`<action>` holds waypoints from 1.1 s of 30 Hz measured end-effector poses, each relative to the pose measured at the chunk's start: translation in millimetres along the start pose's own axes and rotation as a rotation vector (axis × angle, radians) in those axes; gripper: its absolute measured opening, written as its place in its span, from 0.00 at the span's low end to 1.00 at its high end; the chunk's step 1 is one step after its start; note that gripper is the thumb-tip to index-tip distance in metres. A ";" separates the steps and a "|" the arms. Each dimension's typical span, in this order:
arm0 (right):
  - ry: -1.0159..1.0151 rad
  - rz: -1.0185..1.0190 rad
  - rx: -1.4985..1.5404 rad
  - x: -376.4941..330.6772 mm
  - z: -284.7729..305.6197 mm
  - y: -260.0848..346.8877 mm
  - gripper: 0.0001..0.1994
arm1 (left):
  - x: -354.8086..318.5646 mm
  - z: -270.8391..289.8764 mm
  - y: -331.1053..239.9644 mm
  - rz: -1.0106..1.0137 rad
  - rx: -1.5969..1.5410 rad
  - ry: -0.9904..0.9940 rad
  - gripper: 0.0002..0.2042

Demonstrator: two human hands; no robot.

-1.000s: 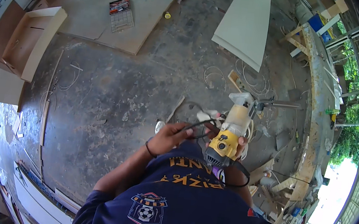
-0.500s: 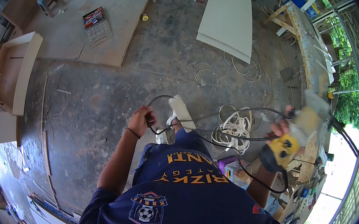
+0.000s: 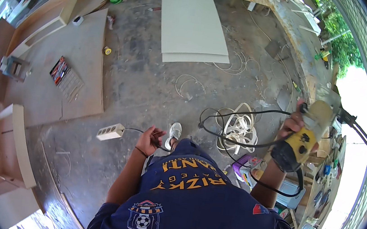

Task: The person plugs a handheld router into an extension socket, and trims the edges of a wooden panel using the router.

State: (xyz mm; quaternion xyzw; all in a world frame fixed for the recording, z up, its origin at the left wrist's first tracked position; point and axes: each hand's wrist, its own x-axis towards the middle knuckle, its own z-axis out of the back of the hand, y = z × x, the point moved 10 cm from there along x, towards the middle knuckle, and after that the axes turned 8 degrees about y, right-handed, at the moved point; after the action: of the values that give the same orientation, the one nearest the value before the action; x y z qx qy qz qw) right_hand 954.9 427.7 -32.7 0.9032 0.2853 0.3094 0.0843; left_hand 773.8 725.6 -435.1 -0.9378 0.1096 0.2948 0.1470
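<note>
In my right hand (image 3: 291, 126) is a yellow and black trim router (image 3: 299, 146), held out to my right with its pale, cloudy end pointing away. Its black cord (image 3: 243, 144) loops back in front of me and drops past my right forearm. My left hand (image 3: 150, 141) is ahead of my torso, fingers curled round a black cable (image 3: 133, 129). That cable leads to a white power strip (image 3: 110, 132) just left of the hand, its row of sockets showing. Whether the strip hangs or touches the floor I cannot tell.
Coiled white edging strip (image 3: 239, 132) lies on the floor ahead, right of my shoe (image 3: 174, 130). Long white panels (image 3: 195, 30) lie farther off. At left are a wooden board (image 3: 91, 31) with an open toolbox (image 3: 66, 78) and a drawer-like box (image 3: 13, 145). A cluttered bench (image 3: 319, 193) lines the right.
The white power strip has moved from in front of my body to the left of my left hand. My view has turned right; the trim router stays in my right hand.
</note>
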 end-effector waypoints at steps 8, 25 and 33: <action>-0.128 0.072 0.069 53.8 58.1 -44.6 0.56 | 67.6 -102.2 6.2 0.370 0.291 0.131 0.20; -0.067 -0.010 -0.178 67.6 -21.4 -106.0 0.59 | 200.7 -77.2 18.9 0.592 0.374 -0.059 0.16; -0.129 0.123 -0.233 59.7 -38.4 -112.1 0.59 | 169.5 -85.3 4.1 0.903 0.915 0.089 0.22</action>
State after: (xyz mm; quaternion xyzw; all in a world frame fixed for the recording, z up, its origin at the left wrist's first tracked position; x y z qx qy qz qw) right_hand 918.1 552.9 -8.6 0.9210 0.1858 0.2865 0.1875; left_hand 953.0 672.6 -468.3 -0.6534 0.6140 0.2119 0.3888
